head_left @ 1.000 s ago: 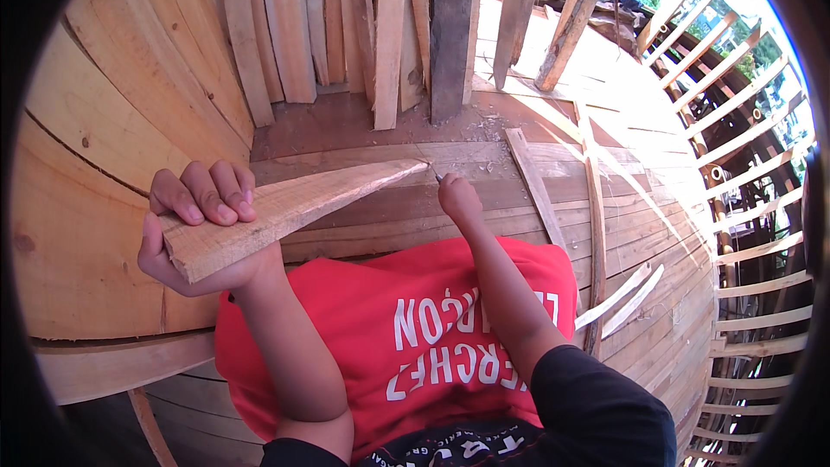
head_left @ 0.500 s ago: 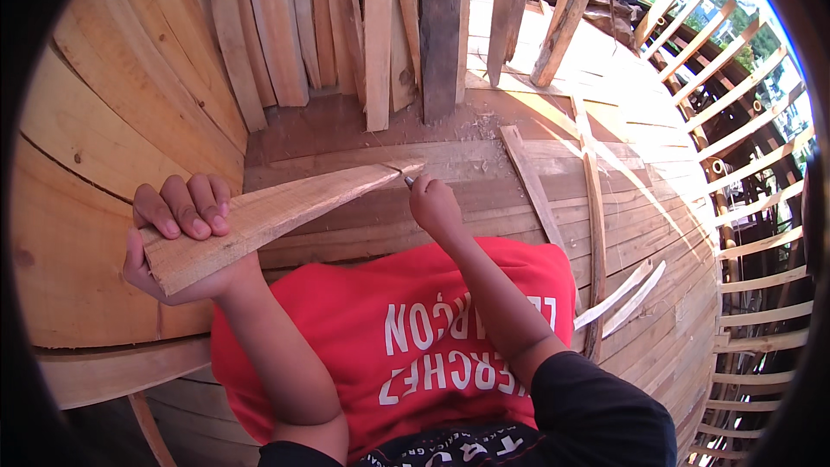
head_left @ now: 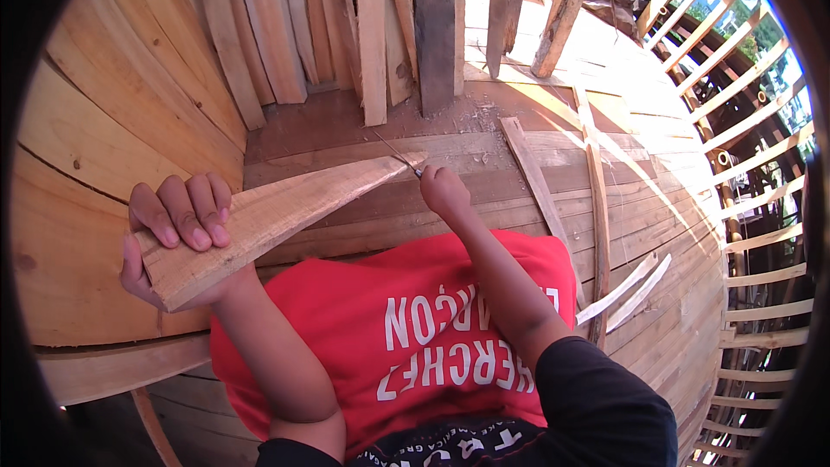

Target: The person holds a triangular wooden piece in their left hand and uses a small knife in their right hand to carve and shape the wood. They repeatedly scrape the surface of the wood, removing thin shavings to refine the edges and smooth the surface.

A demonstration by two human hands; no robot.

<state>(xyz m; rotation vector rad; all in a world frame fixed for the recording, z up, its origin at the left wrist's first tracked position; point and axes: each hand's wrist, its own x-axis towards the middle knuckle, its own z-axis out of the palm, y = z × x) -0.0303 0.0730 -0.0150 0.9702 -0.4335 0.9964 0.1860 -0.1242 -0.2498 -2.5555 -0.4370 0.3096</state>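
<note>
My left hand (head_left: pixel 183 214) grips the broad end of a tapered wooden board (head_left: pixel 285 203), fingers over its top face and the palm beneath. The board slants up to the right and narrows to a point in front of me. At that tip, my right hand (head_left: pixel 448 195) is closed round the handle of a slim hand tool (head_left: pixel 391 148). Its thin dark shaft lies across the board's narrow end and points up to the left. A metal collar shows beside my fingers, but most of the handle is hidden, and the tool's exact kind is unclear.
Curved planking (head_left: pixel 104 147) rises at the left. Upright boards (head_left: pixel 268 26) and a dark post (head_left: pixel 437 30) stand ahead. Loose strips (head_left: pixel 532 175) and pale slivers (head_left: pixel 635 294) lie on the plank floor (head_left: pixel 666 355) at the right, near a slatted edge (head_left: pixel 765 305).
My right hand has shifted slightly right, and more of the tool's shaft now shows across the board's tip. My left hand and the board's broad end have dipped slightly.
</note>
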